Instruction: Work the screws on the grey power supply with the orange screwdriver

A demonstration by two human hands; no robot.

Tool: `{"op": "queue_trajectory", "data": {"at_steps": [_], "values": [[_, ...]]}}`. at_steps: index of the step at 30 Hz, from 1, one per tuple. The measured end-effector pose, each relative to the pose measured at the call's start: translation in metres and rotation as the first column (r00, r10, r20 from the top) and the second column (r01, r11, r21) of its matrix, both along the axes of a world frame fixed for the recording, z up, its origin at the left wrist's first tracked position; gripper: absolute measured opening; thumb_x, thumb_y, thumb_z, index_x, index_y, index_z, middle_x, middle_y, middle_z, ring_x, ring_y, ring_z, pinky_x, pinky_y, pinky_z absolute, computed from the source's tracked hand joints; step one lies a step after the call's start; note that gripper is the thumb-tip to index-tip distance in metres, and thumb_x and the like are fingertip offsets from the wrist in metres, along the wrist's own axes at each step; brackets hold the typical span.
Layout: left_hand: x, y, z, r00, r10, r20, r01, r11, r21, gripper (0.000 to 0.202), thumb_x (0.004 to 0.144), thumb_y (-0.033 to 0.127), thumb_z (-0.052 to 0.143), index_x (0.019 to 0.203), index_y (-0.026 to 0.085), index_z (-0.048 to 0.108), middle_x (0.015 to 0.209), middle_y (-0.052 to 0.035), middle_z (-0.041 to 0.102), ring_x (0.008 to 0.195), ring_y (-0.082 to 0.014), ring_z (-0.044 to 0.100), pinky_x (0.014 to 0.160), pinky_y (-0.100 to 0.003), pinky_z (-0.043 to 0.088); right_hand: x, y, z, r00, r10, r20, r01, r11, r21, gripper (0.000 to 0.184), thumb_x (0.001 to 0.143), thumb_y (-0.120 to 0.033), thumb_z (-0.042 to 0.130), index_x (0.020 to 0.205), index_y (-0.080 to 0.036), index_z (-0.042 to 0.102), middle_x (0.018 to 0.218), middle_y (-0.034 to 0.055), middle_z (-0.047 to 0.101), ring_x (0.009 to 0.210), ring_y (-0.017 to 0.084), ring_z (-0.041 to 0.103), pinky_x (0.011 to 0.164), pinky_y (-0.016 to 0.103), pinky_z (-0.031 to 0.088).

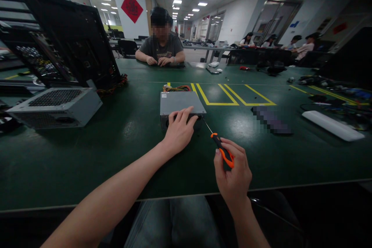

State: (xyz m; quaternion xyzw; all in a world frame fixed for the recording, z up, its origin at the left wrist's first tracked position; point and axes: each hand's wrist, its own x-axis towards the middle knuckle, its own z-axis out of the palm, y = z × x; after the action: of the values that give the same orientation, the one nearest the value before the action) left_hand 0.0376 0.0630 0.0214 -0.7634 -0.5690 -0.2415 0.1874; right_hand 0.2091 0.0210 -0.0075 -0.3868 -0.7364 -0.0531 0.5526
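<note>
Taking the grey box as the clock's centre, with 12 pointing away from the worker: a dark green table (72, 162) spreads beneath everything. The largest thing on it is a black computer case (72, 54) at 10 o'clock, tilted, its frame open. A person (162, 48) sits across the table at 11 o'clock, forearms on the top. At 9 o'clock, another box (52, 108), pale metal and pierced with rows of small holes, lies near the case.

The grey box (181, 102) lies flat on the table, straight in front of the worker. Its lid is smooth, plain, dull metal; the near side is much darker, in shade and partly hidden by fingers, with a dark round shape towards its 8 o'clock end.

The right hand (235, 174), between 4 and 5 o'clock, is curled around the screwdriver's handle. The left hand (180, 133) comes in from 6 o'clock, its fingers spread over the near edge and lid; whether it grips or merely rests there, I cannot tell.

A white bar (333, 126) lies well apart at 3 o'clock. The screwdriver (222, 150) has an orange and black handle; its thin shaft slants towards 10 o'clock, the tip at the box's near right corner. Coloured wires (183, 88) bunch at 12 o'clock behind the box, and a small white sticker (164, 95) marks the lid's 10 o'clock corner.
</note>
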Motion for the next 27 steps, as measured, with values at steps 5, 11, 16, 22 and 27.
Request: {"op": "queue_trajectory", "data": {"at_steps": [5, 11, 16, 22, 27], "values": [[-0.0014, 0.0012, 0.0010, 0.999, -0.018, -0.043, 0.018, 1.000, 0.001, 0.036, 0.084, 0.012, 0.043, 0.114, 0.023, 0.057, 0.139, -0.0127, 0.034, 0.122, -0.0284, 0.037, 0.094, -0.046, 0.028, 0.0001, -0.0003, 0.0008, 1.000, -0.006, 0.004, 0.006, 1.000, 0.002, 0.030, 0.080, -0.013, 0.053, 0.109, -0.020, 0.049, 0.105, 0.0083, 0.059, 0.098, 0.018, 0.058, 0.081, 0.037, 0.052], [0.0004, 0.0015, -0.0016, 0.995, -0.012, -0.098, 0.012, 1.000, 0.006, 0.042, 0.084, 0.012, 0.041, 0.124, 0.022, 0.050, 0.141, -0.0138, 0.032, 0.125, -0.0280, 0.033, 0.096, -0.047, 0.027, 0.0011, -0.0006, 0.0014, 1.000, -0.012, 0.022, 0.011, 0.999, 0.052, 0.028, 0.080, -0.012, 0.054, 0.107, -0.021, 0.052, 0.106, 0.0072, 0.060, 0.096, 0.017, 0.060, 0.082, 0.033, 0.052], [0.0007, -0.0004, -0.0008, 0.988, -0.010, -0.157, 0.014, 1.000, 0.019, 0.040, 0.087, 0.013, 0.036, 0.125, 0.021, 0.048, 0.140, -0.0131, 0.034, 0.126, -0.0266, 0.032, 0.095, -0.047, 0.028, 0.0022, -0.0013, 0.0033, 1.000, -0.006, 0.001, 0.006, 1.000, 0.023, 0.026, 0.078, -0.013, 0.057, 0.103, -0.019, 0.053, 0.103, 0.0074, 0.060, 0.095, 0.017, 0.060, 0.082, 0.032, 0.051], [0.0015, -0.0004, 0.0014, 0.996, -0.011, -0.091, 0.015, 0.999, 0.048, 0.034, 0.089, 0.015, 0.035, 0.118, 0.021, 0.052, 0.138, -0.0117, 0.039, 0.124, -0.0255, 0.036, 0.096, -0.047, 0.027, 0.0014, -0.0006, 0.0039, 1.000, -0.015, -0.027, 0.014, 1.000, -0.011, 0.026, 0.077, -0.011, 0.055, 0.102, -0.019, 0.053, 0.102, 0.0076, 0.059, 0.094, 0.017, 0.059, 0.081, 0.034, 0.051], [-0.0004, 0.0035, -0.0008, 0.998, 0.008, -0.054, -0.005, 0.998, 0.062, 0.030, 0.089, 0.016, 0.037, 0.110, 0.021, 0.058, 0.135, -0.0118, 0.041, 0.123, -0.0252, 0.037, 0.097, -0.047, 0.026, 0.0007, -0.0007, 0.0044, 0.999, -0.017, -0.034, 0.016, 1.000, -0.017, 0.027, 0.078, -0.010, 0.055, 0.103, -0.018, 0.052, 0.101, 0.0077, 0.059, 0.093, 0.017, 0.059, 0.081, 0.033, 0.051]]}}
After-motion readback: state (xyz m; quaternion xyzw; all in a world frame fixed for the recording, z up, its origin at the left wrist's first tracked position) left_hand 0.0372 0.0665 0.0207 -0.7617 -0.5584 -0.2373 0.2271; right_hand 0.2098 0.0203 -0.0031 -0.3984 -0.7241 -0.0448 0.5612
